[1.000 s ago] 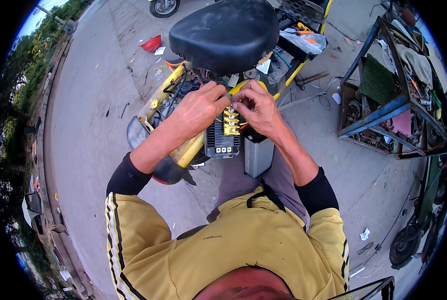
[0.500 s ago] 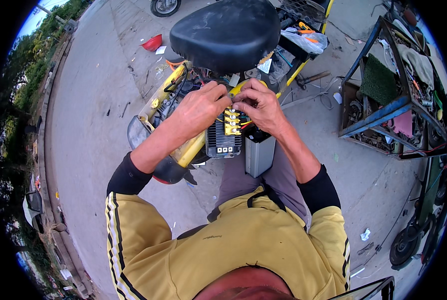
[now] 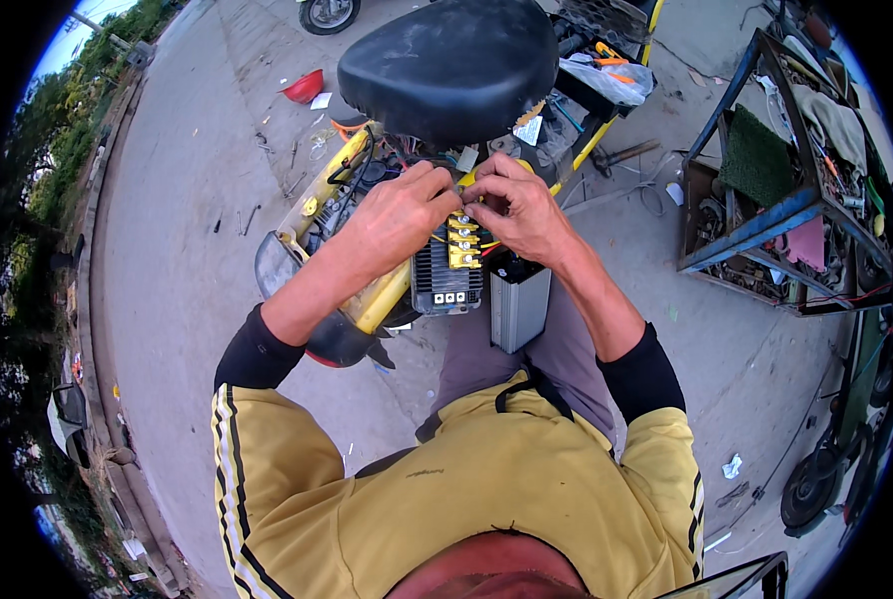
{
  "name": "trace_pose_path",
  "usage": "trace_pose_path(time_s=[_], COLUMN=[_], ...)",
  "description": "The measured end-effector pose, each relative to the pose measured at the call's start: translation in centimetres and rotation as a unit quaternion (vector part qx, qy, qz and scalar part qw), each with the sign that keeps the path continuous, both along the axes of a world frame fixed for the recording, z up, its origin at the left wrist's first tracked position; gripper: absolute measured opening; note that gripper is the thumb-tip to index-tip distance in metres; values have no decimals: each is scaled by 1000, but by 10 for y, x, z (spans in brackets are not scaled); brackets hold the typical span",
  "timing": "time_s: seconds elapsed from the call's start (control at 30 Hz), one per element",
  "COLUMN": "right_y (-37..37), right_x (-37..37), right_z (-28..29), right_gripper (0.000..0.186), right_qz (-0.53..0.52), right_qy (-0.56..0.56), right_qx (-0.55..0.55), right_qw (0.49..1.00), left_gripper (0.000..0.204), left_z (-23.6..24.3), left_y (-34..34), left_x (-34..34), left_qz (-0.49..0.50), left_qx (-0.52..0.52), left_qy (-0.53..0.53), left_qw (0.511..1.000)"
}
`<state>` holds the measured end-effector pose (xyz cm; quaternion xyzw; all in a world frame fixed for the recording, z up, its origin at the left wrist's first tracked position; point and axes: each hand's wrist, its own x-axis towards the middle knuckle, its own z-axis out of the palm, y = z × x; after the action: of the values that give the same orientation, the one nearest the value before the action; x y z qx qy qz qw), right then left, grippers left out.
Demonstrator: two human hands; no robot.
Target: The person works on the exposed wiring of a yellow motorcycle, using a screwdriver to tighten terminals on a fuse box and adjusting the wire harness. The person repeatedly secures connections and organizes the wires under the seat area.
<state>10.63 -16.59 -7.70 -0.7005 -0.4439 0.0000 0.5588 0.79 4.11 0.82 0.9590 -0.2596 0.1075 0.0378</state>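
Observation:
Both hands meet above the opened body of a yellow scooter (image 3: 384, 299), just behind its raised black seat (image 3: 451, 70). My left hand (image 3: 402, 212) has its fingers curled and pinched together. Opposite it, my right hand (image 3: 519, 207) pinches with thumb and forefinger. What lies between the fingertips is too small and covered to make out. Directly under them is a yellow terminal block (image 3: 463, 245) with a row of screws, on top of a black finned controller box (image 3: 446, 285). Red and yellow wires run beside the block. A silver ribbed metal case (image 3: 519, 311) stands upright to its right.
At the right stands a blue metal-framed cart (image 3: 756, 240) full of tools and parts. A hammer (image 3: 626, 155) and loose cable lie on the ground before it. Farther off are a black tray with a plastic bag (image 3: 611, 80) and a red bowl (image 3: 304, 87). Small tools (image 3: 251, 220) lie left.
My right thumb and fingers have shifted very slightly at the fingertips. My left hand and the scooter parts stay where they were.

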Motion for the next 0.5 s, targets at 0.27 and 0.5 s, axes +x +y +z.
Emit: trace_pose_path(time_s=[0.27, 0.5], right_y=[-2, -5], right_x=[7, 6], right_z=[-2, 9], right_gripper=[13, 16], right_qz=[9, 13], right_qy=[-89, -91], right_qx=[4, -48], right_qw=[996, 995], left_gripper=[21, 22], left_z=[-2, -3], left_y=[1, 0], left_x=[1, 1], left_qz=[0, 8], left_qx=[-2, 3], left_qy=[-6, 1], left_qw=[1000, 1000])
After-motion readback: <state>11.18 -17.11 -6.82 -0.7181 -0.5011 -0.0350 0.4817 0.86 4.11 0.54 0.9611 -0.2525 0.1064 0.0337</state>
